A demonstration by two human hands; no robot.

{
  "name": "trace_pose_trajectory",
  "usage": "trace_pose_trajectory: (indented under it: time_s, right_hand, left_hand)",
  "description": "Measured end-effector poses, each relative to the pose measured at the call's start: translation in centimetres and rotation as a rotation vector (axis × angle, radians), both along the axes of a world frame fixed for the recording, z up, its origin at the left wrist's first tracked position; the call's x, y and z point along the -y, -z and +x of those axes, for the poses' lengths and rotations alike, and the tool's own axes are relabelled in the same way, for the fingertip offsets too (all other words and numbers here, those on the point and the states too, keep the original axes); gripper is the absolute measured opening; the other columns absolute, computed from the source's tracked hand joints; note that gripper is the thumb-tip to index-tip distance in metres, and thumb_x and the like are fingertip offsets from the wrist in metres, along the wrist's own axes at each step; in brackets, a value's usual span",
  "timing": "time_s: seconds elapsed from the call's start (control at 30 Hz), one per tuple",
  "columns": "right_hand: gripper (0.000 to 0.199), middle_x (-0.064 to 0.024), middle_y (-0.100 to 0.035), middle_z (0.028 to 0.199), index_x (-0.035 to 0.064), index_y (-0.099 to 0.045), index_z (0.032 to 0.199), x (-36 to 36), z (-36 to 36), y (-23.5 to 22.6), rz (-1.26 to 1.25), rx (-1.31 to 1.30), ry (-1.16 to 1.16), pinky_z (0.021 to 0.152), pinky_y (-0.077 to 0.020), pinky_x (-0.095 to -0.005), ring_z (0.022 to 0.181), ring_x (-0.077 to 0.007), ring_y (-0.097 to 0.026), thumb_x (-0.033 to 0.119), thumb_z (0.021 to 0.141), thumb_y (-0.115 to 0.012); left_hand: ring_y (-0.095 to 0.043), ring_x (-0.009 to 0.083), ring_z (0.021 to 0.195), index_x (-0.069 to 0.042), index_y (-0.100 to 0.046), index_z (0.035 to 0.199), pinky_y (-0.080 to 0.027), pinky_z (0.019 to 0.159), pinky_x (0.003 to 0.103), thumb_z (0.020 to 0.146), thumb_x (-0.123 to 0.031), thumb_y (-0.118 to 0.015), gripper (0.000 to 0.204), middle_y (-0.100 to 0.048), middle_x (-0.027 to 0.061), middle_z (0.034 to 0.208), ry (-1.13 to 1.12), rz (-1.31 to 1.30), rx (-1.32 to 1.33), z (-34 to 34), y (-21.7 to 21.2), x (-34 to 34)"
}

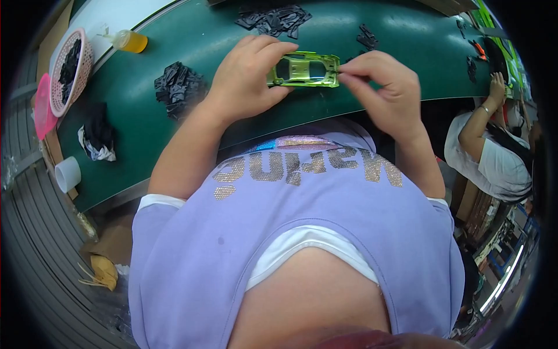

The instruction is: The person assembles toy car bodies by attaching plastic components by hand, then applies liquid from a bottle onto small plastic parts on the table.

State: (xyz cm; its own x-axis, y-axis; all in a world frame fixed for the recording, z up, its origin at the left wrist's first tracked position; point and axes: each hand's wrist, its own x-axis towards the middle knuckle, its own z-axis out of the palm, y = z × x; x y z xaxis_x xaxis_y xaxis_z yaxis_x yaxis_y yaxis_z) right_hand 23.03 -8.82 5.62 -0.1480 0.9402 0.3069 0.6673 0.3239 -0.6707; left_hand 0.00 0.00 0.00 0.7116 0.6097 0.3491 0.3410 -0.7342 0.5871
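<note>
A shiny lime-green toy car body (pixel 300 70) lies sideways between my hands, just above the green table. My left hand (pixel 247 72) grips its left end, thumb below and fingers above. At the car's right end my right hand (pixel 383 81) pinches thumb and forefinger together; a small dark bit shows at the fingertips, too small to name. A pile of black plastic parts (pixel 179 87) lies left of my left forearm. Beyond my hands is another black pile (pixel 274 21), with a smaller cluster (pixel 367 38) to its right.
At the left stand a pink basket (pixel 85 75) of black parts, a bottle of yellow liquid (pixel 130 41), a dark cloth (pixel 99 134) and a white cup (pixel 68 174). On the right a co-worker (pixel 488 139) sits by the table (pixel 430 64), near an orange-handled tool (pixel 479 50).
</note>
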Motion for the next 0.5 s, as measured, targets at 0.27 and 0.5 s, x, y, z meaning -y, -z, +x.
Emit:
trace_pose_trajectory:
  time_s: [0.27,0.5]
  right_hand:
    - [0.013,-0.0093,-0.062,0.079,0.0052,-0.07,0.086,-2.2,-3.3,2.6,0.078,0.379,-0.206,0.068,-0.051,-0.0391,0.076,-0.0282,-0.063,0.004,0.076,-0.061]
    - [0.017,-0.0117,-0.063,0.083,0.0031,-0.069,0.086,-2.5,-3.4,2.3,-0.038,0.432,-0.281,0.072,-0.0508,-0.041,0.08,-0.0313,-0.063,-0.001,0.072,-0.06]
  left_hand:
    - [-0.057,0.0289,0.091,-0.007,-0.063,0.111,-0.049,0.079,0.037,0.059,-0.007,-0.077,0.054,-0.062,0.0089,0.101,0.043,0.074,0.121,-0.1,0.6,-0.3]
    - [-0.058,0.0315,0.098,-0.006,-0.064,0.112,-0.048,0.084,0.04,0.061,-0.009,-0.08,0.054,-0.063,0.0119,0.106,0.046,0.015,0.098,-0.3,0.6,-0.3]
